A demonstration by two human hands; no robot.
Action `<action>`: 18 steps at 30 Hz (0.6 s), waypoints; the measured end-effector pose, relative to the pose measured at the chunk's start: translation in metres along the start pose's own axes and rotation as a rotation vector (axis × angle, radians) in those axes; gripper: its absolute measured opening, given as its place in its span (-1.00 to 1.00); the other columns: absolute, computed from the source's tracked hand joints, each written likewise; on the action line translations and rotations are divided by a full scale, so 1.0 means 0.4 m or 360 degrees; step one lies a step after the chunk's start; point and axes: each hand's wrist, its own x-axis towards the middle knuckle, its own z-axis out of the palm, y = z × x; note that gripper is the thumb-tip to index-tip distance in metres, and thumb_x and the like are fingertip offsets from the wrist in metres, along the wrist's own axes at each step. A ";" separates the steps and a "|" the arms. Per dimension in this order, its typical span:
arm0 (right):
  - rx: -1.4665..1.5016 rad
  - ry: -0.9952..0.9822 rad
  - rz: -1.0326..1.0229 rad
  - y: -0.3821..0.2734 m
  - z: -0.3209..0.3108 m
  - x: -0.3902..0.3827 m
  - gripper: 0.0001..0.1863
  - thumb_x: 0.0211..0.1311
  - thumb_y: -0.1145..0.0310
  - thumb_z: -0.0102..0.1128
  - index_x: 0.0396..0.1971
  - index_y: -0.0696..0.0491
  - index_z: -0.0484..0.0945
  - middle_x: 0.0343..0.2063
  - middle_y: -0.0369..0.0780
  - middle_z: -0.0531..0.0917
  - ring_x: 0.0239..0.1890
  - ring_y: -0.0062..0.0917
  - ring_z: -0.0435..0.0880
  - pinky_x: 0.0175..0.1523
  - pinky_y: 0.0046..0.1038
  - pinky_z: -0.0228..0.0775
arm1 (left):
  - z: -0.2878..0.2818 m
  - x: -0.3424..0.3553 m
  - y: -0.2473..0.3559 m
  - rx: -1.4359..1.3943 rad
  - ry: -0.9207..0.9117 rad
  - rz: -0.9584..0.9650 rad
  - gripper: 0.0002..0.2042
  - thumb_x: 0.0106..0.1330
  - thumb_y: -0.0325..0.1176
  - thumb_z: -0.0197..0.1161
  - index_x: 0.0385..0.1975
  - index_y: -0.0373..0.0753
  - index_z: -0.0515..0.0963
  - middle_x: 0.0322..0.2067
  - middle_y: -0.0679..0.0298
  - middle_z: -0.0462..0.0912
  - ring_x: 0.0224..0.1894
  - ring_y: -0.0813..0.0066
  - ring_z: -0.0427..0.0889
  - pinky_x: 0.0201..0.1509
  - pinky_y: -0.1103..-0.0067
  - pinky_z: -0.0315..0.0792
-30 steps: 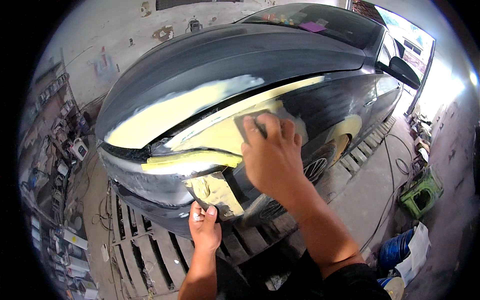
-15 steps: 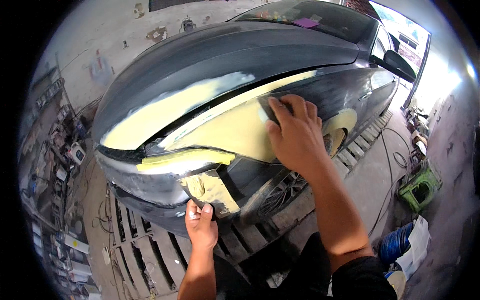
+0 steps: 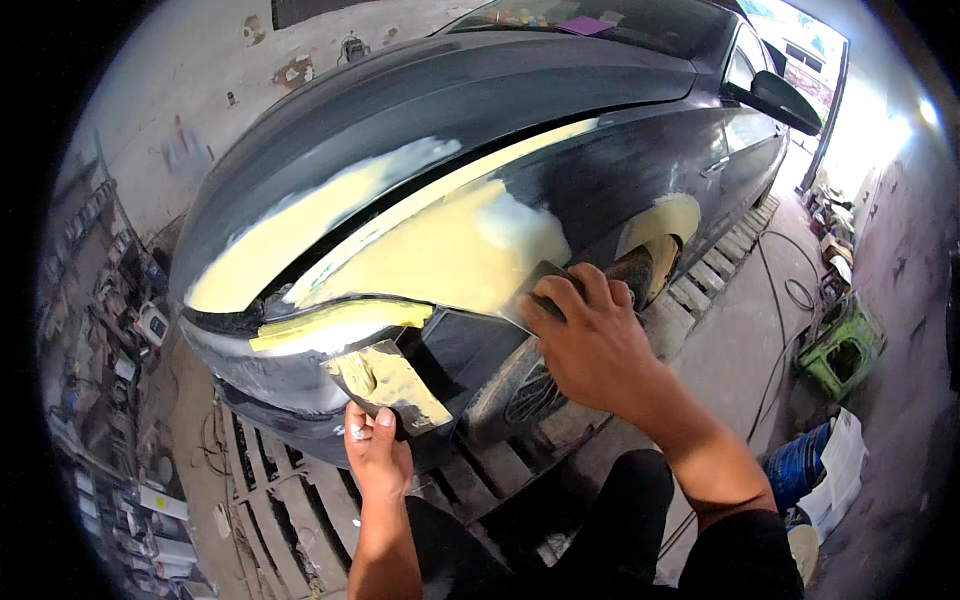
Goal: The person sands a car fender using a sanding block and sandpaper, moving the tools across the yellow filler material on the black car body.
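Note:
A dark grey car [image 3: 640, 150] stands before me, with pale yellow filler [image 3: 420, 250] across its front fender, a strip of it [image 3: 270, 245] along the bonnet and yellow tape [image 3: 340, 325] above the bumper. My left hand [image 3: 380, 450] grips a flat palette [image 3: 400, 395] smeared with filler, held beside the bumper below the tape. My right hand [image 3: 590, 335] is closed on a dark flat spreader [image 3: 543, 282], at the lower rear edge of the fender patch, just above the front wheel [image 3: 530, 390].
Slatted wooden pallets [image 3: 255, 500] lie under the car. Cluttered shelving [image 3: 100, 300] lines the left. On the right are a hose [image 3: 770, 290], a green container [image 3: 835, 350], a blue bucket [image 3: 790, 465] and an open doorway [image 3: 810, 60] at the back.
My right hand and spreader have moved from the middle of the fender patch, first rightward, then down toward the wheel. A smoother, widened filler patch shows. The view has shifted slightly.

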 end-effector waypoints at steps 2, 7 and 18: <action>0.0012 0.0041 0.0022 0.012 -0.010 -0.013 -0.58 0.02 0.37 0.14 -0.03 -0.01 0.50 -0.02 -0.19 0.39 0.06 -0.15 0.32 -0.03 -0.09 0.26 | -0.003 -0.002 0.002 0.0032 0.0026 -0.0006 -0.63 0.27 -0.41 0.26 0.04 -0.29 0.36 -0.03 0.25 0.52 0.03 0.42 0.51 0.17 0.44 0.35; 0.0148 0.0319 0.0104 0.066 -0.031 0.064 -0.60 0.08 0.35 0.12 -0.01 -0.01 0.48 -0.03 -0.19 0.41 0.06 -0.18 0.32 -0.03 -0.08 0.27 | -0.015 0.004 -0.005 0.0071 0.0016 0.0023 -0.62 0.27 -0.41 0.27 0.05 -0.29 0.36 -0.02 0.25 0.53 0.04 0.42 0.51 0.17 0.44 0.36; 0.0005 0.0017 0.0136 0.040 0.028 -0.061 -0.55 0.08 0.36 0.11 0.05 -0.03 0.44 0.02 -0.19 0.38 0.12 -0.11 0.30 0.02 -0.03 0.26 | 0.073 -0.013 0.054 0.0057 0.0125 -0.0015 -0.62 0.33 -0.47 0.14 0.13 -0.28 0.30 0.04 0.20 0.49 0.06 0.40 0.50 0.21 0.42 0.35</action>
